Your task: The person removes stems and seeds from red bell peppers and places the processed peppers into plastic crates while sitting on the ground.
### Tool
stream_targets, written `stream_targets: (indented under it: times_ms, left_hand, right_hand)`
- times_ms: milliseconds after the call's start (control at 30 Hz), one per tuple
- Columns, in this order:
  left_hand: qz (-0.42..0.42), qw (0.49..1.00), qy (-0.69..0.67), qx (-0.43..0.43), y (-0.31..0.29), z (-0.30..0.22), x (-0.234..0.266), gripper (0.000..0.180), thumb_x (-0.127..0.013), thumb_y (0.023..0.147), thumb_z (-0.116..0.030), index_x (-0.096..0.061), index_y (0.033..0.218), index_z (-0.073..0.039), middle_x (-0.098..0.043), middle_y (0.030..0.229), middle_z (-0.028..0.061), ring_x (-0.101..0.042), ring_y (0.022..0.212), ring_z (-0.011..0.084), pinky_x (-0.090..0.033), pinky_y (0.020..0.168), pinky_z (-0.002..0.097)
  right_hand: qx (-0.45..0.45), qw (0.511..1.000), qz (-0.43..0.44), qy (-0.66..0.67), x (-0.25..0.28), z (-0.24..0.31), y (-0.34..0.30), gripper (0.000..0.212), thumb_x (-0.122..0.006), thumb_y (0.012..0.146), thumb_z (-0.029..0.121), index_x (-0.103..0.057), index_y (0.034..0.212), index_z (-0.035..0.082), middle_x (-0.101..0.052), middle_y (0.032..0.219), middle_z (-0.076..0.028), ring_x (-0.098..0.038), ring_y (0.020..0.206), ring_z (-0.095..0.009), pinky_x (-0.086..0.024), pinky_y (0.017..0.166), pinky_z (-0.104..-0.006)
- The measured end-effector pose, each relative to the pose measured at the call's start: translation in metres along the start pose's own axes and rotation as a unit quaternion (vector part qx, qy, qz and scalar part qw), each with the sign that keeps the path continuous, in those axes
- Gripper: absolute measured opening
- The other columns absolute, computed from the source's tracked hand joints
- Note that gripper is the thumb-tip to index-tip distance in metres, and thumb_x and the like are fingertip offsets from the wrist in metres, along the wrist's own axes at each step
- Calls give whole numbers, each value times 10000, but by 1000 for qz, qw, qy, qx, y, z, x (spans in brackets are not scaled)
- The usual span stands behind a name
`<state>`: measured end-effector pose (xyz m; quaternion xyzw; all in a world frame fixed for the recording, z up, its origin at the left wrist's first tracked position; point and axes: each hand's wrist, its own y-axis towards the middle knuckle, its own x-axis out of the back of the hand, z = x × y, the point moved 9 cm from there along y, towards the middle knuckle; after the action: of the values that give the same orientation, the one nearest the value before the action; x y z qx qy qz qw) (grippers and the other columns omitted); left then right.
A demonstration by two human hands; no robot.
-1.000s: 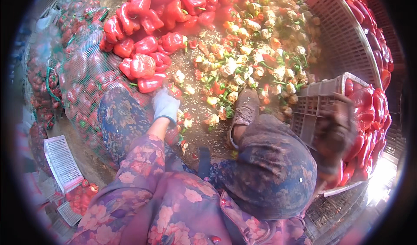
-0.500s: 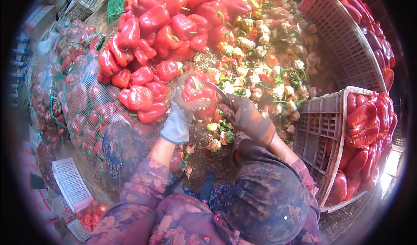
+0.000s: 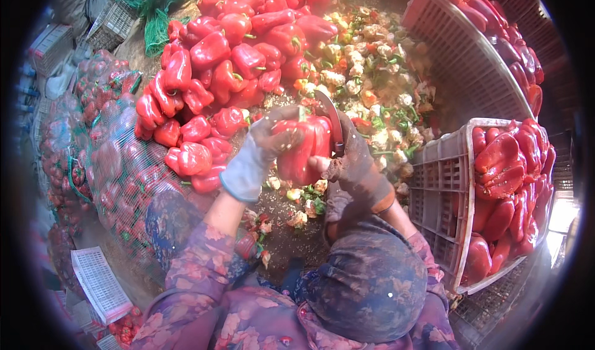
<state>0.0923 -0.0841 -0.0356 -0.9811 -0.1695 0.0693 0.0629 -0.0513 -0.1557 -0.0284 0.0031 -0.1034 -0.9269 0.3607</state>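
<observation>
Holding: pepper (image 3: pixel 304 148) is clasped in left hand (image 3: pixel 263 142); knife (image 3: pixel 336 120) is gripped in right hand (image 3: pixel 359 167), blade close along pepper's side nearest crate (image 3: pixel 441 148).
Pepper: held up left of crate.
Pile (image 3: pixel 211 50): heaped farther left of crate.
Cores (image 3: pixel 354 71): scattered left of and beyond crate.
Crate: filled with cut peppers (image 3: pixel 505 182).

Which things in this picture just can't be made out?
All in the head view:
- Most of the knife's handle: covered by the right hand.
- The underside of the held red bell pepper: turned away from the camera.
- Peppers deep inside the slatted plastic crate: hidden by its wall and upper peppers.
- The green net's far end: cut off by the top edge.
</observation>
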Motion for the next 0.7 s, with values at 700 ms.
stream_targets:
  times_ms: [700]
  left_hand:
    - [40,914,-395,77,4,30,-40,195,-617,860,-150,-587,1025,-50,-638,916,82,-635,774,196,-552,727,341]
  right_hand:
    - [52,987,-129,79,38,17,-39,670,-868,698,154,-501,1248,49,-614,1068,-63,-593,943,-112,-525,769,-260]
